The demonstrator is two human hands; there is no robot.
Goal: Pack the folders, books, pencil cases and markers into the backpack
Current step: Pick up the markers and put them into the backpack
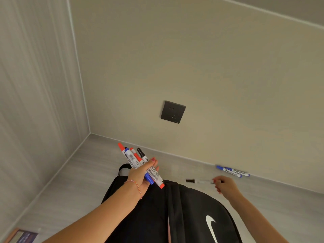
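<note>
A black backpack (189,213) with a white swoosh lies on the grey surface in front of me. Above its top edge, my left hand (140,174) grips a bundle of whiteboard markers (135,158) with red, blue and black caps. To the right, my right hand (226,186) pinches the end of a black-capped marker (198,181), which is blurred and points left. Two blue markers (231,171) lie against the foot of the wall, just beyond my right hand.
A dark wall socket (173,112) sits on the beige wall above the surface. The corner of the walls is at the left. A book or folder corner (21,235) shows at the bottom left edge.
</note>
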